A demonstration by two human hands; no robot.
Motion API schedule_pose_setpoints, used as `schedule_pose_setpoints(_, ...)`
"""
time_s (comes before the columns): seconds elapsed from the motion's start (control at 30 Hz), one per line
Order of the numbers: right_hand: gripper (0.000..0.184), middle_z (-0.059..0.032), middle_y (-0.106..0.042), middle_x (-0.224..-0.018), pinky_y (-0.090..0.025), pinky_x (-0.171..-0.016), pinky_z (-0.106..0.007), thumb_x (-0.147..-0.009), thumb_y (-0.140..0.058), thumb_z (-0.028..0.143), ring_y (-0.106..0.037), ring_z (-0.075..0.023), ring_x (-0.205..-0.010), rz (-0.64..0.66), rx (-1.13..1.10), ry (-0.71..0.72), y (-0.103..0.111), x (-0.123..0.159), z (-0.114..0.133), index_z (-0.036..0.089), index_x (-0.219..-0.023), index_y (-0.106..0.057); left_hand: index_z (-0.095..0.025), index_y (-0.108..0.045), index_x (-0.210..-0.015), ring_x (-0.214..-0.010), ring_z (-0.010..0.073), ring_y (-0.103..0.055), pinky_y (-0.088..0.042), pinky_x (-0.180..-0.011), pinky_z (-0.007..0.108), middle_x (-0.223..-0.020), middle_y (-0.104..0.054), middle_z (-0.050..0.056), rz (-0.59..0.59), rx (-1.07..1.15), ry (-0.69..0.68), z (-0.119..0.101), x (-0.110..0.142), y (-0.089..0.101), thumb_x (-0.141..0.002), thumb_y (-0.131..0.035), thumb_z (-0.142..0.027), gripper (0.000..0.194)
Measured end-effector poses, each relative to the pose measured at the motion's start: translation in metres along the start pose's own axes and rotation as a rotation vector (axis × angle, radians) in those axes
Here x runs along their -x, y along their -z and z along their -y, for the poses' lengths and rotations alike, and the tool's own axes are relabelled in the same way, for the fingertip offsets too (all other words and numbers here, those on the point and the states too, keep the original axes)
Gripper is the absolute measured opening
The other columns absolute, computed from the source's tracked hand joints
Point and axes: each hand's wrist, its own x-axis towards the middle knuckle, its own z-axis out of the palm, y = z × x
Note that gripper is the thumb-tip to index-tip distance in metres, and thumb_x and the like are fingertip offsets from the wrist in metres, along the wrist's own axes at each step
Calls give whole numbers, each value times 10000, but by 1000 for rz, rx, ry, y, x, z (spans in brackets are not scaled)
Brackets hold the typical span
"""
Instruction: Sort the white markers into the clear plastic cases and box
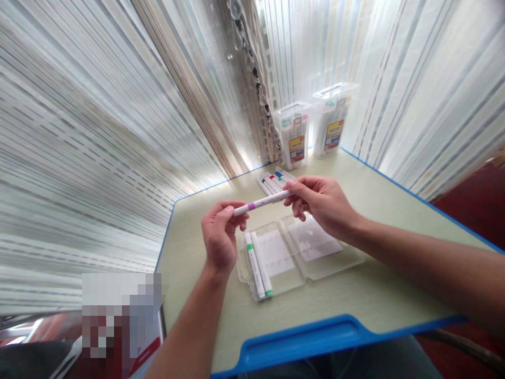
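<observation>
A white marker pen with a purple band [263,201] is held level between my two hands, above the table. My left hand [221,234] pinches its left end, and my right hand [321,202] grips the right end between thumb and fingers. Below them lies an opened clear plastic case [298,281], with white paper inserts in both halves. Two white markers with green marks [256,266] rest side by side in its left half. Behind my right hand, several more markers [272,181] with dark, red, blue and green marks lie in a row, partly covered.
Two clear carry cases of markers stand at the back, the nearer one [294,137] left of the other [333,123]. The pale green table [189,226] has a blue rim and a blue front tray ledge [303,337]. String curtains [98,105] hang around it.
</observation>
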Motion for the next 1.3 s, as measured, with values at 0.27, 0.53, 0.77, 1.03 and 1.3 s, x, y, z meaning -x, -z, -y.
schedule_pose_setpoints(0.27, 368, -52, -704, -619, -410, -319, -187, -764, -817, 460, -576, -99, -382, -10, 29, -21, -1, 0, 0, 115, -744, -689, -130, -733, -768, -502, 111, -545, -414, -455, 208, -582, -631, 28, 12, -12, 0, -1, 1, -2, -769, -600, -266, 191)
schedule_pose_setpoints(0.53, 391, -51, -702, -627, -416, -323, -198, -793, -783, 494, -571, -101, -389, 18, 119, -7, 0, 1, -2, 120, -750, -681, -129, -743, -774, -531, 120, -550, -420, -471, 219, -611, -641, 40, 58, -31, -6, -1, 4, -3, -791, -586, -277, 216)
schedule_pose_setpoints(0.77, 418, -35, -692, -636, -422, -344, -193, -851, -713, 533, -567, -87, -404, 84, 307, 88, -2, 7, -2, 121, -780, -697, -136, -745, -818, -562, 117, -557, -428, -516, 228, -649, -648, 32, 158, -92, 56, 2, 9, -3, -838, -594, -254, 192)
schedule_pose_setpoints(1.03, 387, -25, -686, -646, -418, -371, -195, -903, -660, 503, -561, -82, -417, 141, 408, 114, -1, 9, -6, 129, -809, -701, -153, -756, -854, -578, 127, -557, -434, -536, 243, -657, -637, 26, 221, -125, 93, 4, 11, -3, -852, -604, -285, 201)
schedule_pose_setpoints(1.3, 355, -23, -679, -647, -420, -396, -198, -941, -610, 450, -563, -85, -432, 181, 479, 108, 2, 8, -8, 137, -792, -685, -148, -755, -839, -564, 128, -547, -427, -527, 248, -646, -623, 28, 221, -129, 101, 4, 10, -4, -843, -602, -292, 210)
